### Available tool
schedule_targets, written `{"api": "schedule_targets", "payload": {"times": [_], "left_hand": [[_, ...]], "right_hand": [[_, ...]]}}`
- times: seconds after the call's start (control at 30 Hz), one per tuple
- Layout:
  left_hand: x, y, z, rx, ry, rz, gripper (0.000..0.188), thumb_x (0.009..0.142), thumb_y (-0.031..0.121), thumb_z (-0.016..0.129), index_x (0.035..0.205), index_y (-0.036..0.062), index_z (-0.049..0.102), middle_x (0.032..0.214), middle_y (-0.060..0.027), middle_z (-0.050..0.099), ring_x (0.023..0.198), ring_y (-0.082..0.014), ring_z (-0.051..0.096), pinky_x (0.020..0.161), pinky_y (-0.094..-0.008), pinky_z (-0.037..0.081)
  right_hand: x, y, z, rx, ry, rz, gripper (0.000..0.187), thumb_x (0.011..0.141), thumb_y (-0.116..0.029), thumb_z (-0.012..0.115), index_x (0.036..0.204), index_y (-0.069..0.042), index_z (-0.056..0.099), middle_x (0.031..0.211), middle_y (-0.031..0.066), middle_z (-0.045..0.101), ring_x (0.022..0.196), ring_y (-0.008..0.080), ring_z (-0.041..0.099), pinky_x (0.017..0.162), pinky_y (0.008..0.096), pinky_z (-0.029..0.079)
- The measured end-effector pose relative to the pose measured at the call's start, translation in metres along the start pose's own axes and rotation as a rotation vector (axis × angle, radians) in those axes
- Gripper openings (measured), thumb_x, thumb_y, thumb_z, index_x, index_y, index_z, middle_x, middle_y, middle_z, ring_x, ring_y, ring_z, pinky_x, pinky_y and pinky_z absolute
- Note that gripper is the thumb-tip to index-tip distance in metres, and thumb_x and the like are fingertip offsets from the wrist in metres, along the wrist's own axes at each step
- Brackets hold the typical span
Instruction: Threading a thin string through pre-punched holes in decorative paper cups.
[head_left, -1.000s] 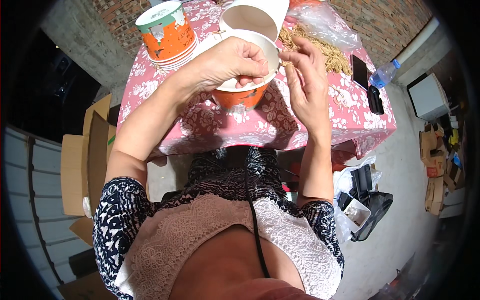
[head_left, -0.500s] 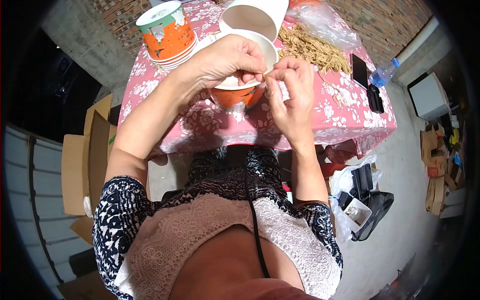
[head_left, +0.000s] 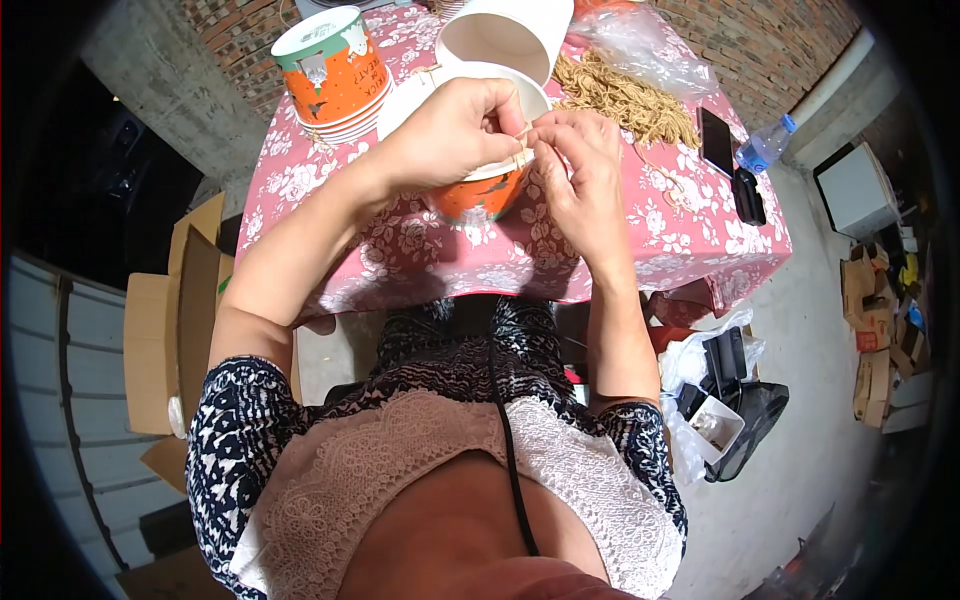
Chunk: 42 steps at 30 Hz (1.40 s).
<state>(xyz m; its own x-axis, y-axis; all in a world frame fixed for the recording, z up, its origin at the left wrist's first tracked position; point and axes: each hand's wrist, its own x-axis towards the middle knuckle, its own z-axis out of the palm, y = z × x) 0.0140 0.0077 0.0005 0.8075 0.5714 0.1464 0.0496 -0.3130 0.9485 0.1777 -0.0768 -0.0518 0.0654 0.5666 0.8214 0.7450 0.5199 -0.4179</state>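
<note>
An orange paper bucket [head_left: 478,196] with a white inside stands at the near middle of the pink floral table [head_left: 420,250]. My left hand [head_left: 455,130] grips its rim from above. My right hand [head_left: 575,165] meets the left one at the rim, and both pinch a thin tan string [head_left: 523,136] there. Behind the bucket, another white bucket [head_left: 505,35] lies tilted on its side. A stack of orange buckets [head_left: 335,70] stands at the far left of the table.
A heap of tan strings [head_left: 625,95] and a clear plastic bag [head_left: 650,50] lie at the back right. A dark phone [head_left: 717,142] and a plastic bottle [head_left: 762,150] sit near the right edge. Cardboard boxes [head_left: 170,320] stand on the floor at left, bags [head_left: 730,400] at right.
My right hand came down from the string heap to the bucket's rim and closed against my left hand's fingertips. The left hand stayed on the rim.
</note>
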Motion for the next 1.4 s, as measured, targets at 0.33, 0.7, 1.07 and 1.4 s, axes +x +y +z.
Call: {"api": "schedule_targets", "payload": {"times": [0.33, 0.7, 1.07, 1.4], "left_hand": [[-0.012, 0.002, 0.019, 0.597, 0.291, 0.409, 0.006, 0.082, -0.004, 0.059, 0.082, -0.0004, 0.054, 0.077, -0.0054, 0.055, 0.068, -0.0109, 0.051, 0.064, -0.0252, 0.044], [-0.011, 0.005, 0.017, 0.473, 0.264, 0.306, 0.007, 0.084, -0.003, 0.061, 0.083, -0.0007, 0.055, 0.077, -0.0022, 0.055, 0.071, -0.0085, 0.051, 0.065, -0.0252, 0.045], [-0.003, 0.003, -0.006, 0.268, 0.215, -0.107, 0.012, 0.083, 0.004, 0.067, 0.076, 0.0045, 0.057, 0.069, 0.003, 0.056, 0.061, -0.0031, 0.048, 0.051, -0.0203, 0.037], [0.001, 0.005, -0.004, 0.251, 0.162, -0.042, 0.01, 0.087, 0.009, 0.065, 0.081, 0.0041, 0.06, 0.073, 0.0008, 0.061, 0.062, -0.0051, 0.051, 0.054, -0.0206, 0.041]], "right_hand": [[0.005, -0.004, -0.005, 0.107, -0.143, 0.112, 0.013, 0.084, -0.008, 0.067, 0.095, -0.003, 0.071, 0.096, 0.0106, 0.061, 0.1, 0.0288, 0.048, 0.092, 0.04, 0.037], [0.002, 0.0, -0.003, 0.302, -0.083, 0.231, 0.007, 0.081, -0.005, 0.068, 0.086, -0.002, 0.065, 0.097, 0.0097, 0.061, 0.1, 0.026, 0.049, 0.089, 0.0353, 0.04], [-0.025, -0.013, -0.008, -0.056, -0.06, 0.042, 0.01, 0.075, 0.0, 0.062, 0.084, -0.002, 0.058, 0.089, 0.0123, 0.054, 0.09, 0.031, 0.046, 0.082, 0.0423, 0.038], [-0.042, 0.001, 0.008, 0.747, 0.045, 0.644, 0.018, 0.099, -0.013, 0.057, 0.097, 0.002, 0.066, 0.089, 0.0066, 0.064, 0.083, 0.0141, 0.055, 0.076, 0.0288, 0.046]]}}
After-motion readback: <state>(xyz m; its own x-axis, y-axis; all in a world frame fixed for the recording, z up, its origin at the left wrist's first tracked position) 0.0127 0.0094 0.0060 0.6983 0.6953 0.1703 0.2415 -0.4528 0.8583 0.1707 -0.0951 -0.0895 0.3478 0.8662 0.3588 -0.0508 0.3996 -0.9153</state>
